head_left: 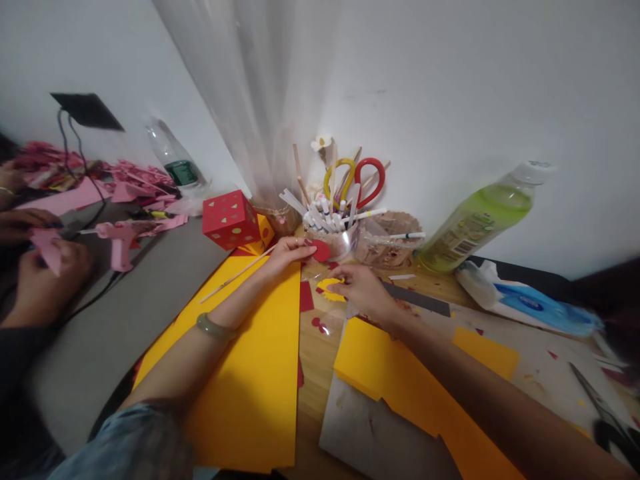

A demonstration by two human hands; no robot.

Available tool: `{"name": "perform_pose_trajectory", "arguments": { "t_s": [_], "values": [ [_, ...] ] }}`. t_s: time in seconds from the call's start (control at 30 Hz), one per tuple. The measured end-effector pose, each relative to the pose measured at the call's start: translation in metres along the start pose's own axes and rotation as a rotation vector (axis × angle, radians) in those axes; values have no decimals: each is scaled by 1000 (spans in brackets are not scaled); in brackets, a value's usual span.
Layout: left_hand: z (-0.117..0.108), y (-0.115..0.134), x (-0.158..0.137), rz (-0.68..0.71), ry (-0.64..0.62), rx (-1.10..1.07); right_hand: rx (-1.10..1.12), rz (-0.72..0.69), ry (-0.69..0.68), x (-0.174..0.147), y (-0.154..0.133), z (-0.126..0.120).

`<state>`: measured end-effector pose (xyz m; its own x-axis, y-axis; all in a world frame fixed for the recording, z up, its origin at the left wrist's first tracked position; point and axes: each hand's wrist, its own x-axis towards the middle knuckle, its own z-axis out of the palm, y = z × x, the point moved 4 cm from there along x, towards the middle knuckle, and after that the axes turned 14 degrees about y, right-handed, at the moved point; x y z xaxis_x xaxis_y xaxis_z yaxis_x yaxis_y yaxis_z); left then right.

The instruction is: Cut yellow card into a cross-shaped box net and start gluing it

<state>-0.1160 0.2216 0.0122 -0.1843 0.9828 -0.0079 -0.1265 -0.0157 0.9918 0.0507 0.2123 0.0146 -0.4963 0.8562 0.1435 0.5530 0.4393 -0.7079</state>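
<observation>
My left hand [287, 257], with a green bangle on its wrist, pinches a round red paper disc [321, 251] in front of the pen holder. To its right, my right hand [365, 290] has its fingers curled down at a small yellow paper cutout [330, 289] with a jagged edge; its fingertips are partly hidden. A large yellow sheet [265, 373] lies under my left forearm, with a thin wooden stick [235, 280] on it. Folded yellow card [370, 357] lies below my right forearm.
A red box [230, 220] stands beside the pen holder [345, 241] of markers and scissors. A green drink bottle [475, 223], wipes pack [540, 307] and black scissors [600, 407] are on the right. At left, another person's hands [55, 273] hold pink paper near a glue gun [117, 243].
</observation>
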Motion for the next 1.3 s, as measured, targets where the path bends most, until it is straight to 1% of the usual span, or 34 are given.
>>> {"name": "perform_pose_trajectory", "arguments": {
  "t_s": [0.1,0.23,0.3,0.4,0.5,0.57,0.63,0.7,0.83,1.03,1.17,1.3],
  "values": [
    [-4,-3,1,-18,49,-61,-35,-80,-55,-2,-8,6],
    [-4,-5,2,-41,76,-110,-142,-162,-42,-4,-14,-1],
    [-2,-6,2,-50,82,-130,-191,-181,-88,-6,-14,-1],
    [-1,-7,1,-61,91,-146,-250,-196,-178,-14,-15,5],
    [-2,-7,0,-61,104,-146,-290,-238,-216,-25,-18,12],
    [-3,-8,1,-59,109,-140,-308,-264,-200,-30,-21,13],
    [-4,-9,2,-58,113,-132,-329,-268,-154,-30,-23,10],
    [-5,-10,3,-58,115,-125,-340,-273,-118,-25,-23,7],
    [-6,-12,4,-58,110,-120,-331,-301,-103,-9,-17,4],
    [-5,-11,3,-67,120,-123,-319,-281,-114,6,-5,3],
    [-5,-11,4,-78,125,-129,-386,-198,-144,8,-6,4],
    [-6,-12,5,-82,133,-128,-459,-105,-229,11,-11,8]
  ]
}}
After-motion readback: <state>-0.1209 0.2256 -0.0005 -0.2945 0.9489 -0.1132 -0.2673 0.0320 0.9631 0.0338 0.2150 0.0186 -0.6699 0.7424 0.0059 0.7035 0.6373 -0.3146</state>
